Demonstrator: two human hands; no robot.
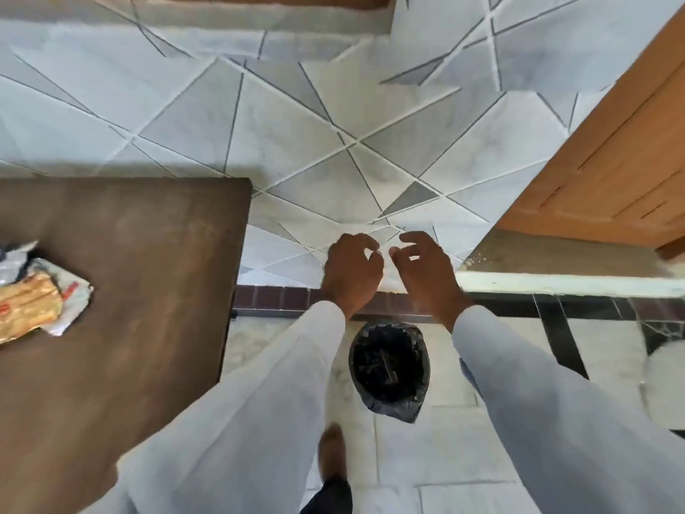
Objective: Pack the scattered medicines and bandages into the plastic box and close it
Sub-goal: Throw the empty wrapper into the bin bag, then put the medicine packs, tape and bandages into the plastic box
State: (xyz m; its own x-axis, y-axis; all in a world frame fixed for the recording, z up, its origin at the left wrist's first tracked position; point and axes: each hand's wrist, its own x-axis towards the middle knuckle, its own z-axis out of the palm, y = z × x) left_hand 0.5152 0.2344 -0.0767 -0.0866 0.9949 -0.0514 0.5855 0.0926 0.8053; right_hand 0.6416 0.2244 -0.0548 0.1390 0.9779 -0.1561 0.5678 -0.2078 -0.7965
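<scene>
Left hand: the left hand is held out in front of the body, above the floor and past the table edge; its fingers are curled inward and nothing is seen between them, though the blur leaves a very small item unsure.
Right hand: the right hand is raised just beside the left, apart from it by a narrow gap; its fingers are loosely bent and spread, and nothing is held.
Sleeves: both forearms are covered by pale grey sleeves that run from the lower edge up to the wrists.
Bin: a small bin lined with a black bag is seen on the floor below and between the two wrists; dark contents are visible inside but cannot be told apart.
Foot: a bare foot is placed on the light floor tiles near the bin.
Medicines: crumpled packets, one orange-yellow and others white with red print, are lain at the left edge of the dark brown table, well apart from both hands.
Plastic box: it is not shown in this view.
Wall: a wall of pale tiles with a grey triangle pattern is seen beyond the hands.
Cabinet: an orange wooden cabinet is set at the right, above a speckled ledge.
</scene>
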